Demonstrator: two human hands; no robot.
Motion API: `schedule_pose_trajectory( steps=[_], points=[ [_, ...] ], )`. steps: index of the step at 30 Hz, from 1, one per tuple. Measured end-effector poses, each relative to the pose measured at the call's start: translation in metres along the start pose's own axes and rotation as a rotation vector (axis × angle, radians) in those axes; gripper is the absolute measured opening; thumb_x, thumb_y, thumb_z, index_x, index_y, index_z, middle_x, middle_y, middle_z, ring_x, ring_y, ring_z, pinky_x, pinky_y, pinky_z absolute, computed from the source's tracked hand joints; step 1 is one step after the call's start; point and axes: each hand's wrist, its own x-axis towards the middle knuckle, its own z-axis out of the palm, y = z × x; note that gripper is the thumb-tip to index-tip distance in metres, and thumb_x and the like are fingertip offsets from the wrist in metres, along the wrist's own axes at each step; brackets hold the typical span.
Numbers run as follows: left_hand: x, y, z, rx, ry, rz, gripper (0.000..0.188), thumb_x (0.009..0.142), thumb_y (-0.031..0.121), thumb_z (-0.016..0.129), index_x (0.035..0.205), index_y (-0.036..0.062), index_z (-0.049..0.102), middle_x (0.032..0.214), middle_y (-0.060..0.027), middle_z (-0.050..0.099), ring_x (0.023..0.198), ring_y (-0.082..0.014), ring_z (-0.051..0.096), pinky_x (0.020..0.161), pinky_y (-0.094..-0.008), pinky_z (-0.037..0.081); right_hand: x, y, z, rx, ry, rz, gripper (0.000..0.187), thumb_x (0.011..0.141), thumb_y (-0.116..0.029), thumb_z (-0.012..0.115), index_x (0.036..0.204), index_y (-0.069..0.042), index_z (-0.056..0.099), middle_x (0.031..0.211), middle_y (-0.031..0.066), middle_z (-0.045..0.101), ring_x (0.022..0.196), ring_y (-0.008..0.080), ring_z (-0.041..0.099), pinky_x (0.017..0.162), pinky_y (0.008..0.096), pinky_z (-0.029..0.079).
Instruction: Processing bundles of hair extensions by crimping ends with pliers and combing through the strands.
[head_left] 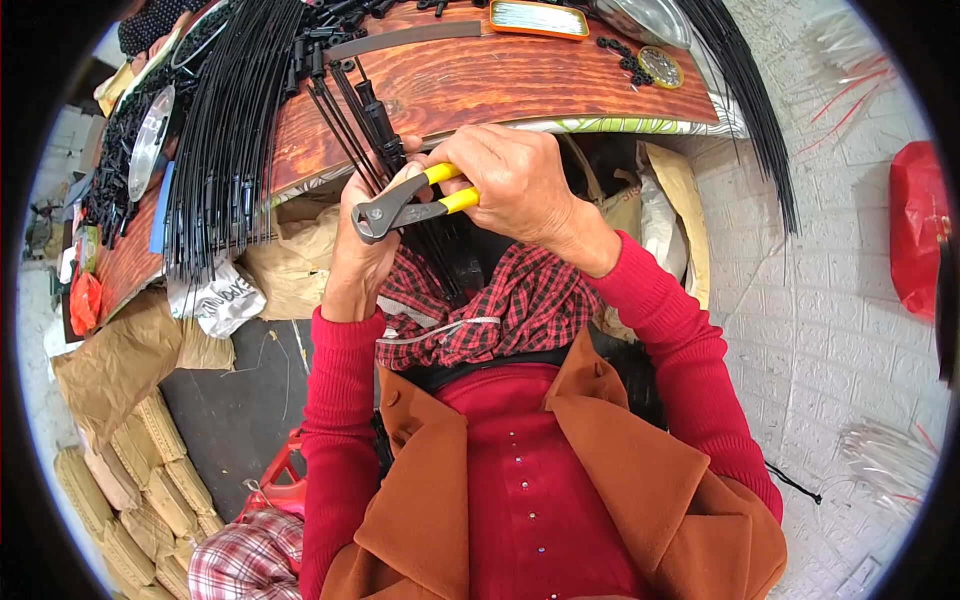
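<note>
Near the upper middle of the frame the right hand [515, 185] wraps its fingers [470, 165] tight around the yellow handles of the nippers [400, 208], whose grey head points left. The left hand [368, 235] pinches a few black ties [375, 125] just behind that head. The tie ends are hidden by the fingers. More ties hang off the wooden bench [480, 80].

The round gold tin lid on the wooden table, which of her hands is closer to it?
Right. The right hand, gripping the yellow-handled pliers, sits below-left of the gold lid. The left hand, holding black strips, is farther left.
</note>
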Motion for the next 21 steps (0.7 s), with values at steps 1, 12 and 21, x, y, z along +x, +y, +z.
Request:
schedule_pose_trajectory(
  steps=[1,12,21],
  points=[
    [0.001,0.000,-0.001,0.011,-0.019,0.002,0.031,0.080,0.012,0.061,0.106,-0.0001,0.049,0.082,-0.0035,0.057,0.070,-0.0090,0.052,0.062,-0.0204,0.042,0.000,0.000,0.001,-0.012,0.005,-0.005,0.015,0.061,-0.006,0.064,0.074,-0.007,0.056,0.064,0.0045,0.055,0.056,0.0200,0.057,0.047,0.0292,0.043],
    [0.001,0.001,-0.004,0.082,-0.138,0.044,0.024,0.081,0.013,0.059,0.099,0.0008,0.050,0.081,-0.0027,0.053,0.071,-0.0097,0.048,0.066,-0.0238,0.040,0.001,0.004,-0.019,0.376,-0.336,0.346,0.016,0.082,-0.020,0.057,0.086,-0.005,0.052,0.066,0.0042,0.055,0.058,0.0130,0.057,0.050,0.0260,0.044],
    [-0.003,0.001,-0.001,0.031,-0.196,0.005,0.033,0.081,0.014,0.058,0.106,-0.0003,0.043,0.080,-0.0041,0.049,0.071,-0.0106,0.044,0.066,-0.0259,0.038,0.023,0.008,-0.072,1.004,-1.026,0.982,0.033,0.088,-0.026,0.045,0.104,0.003,0.045,0.081,0.0128,0.059,0.069,0.0196,0.061,0.061,0.0273,0.051]
  ],
)
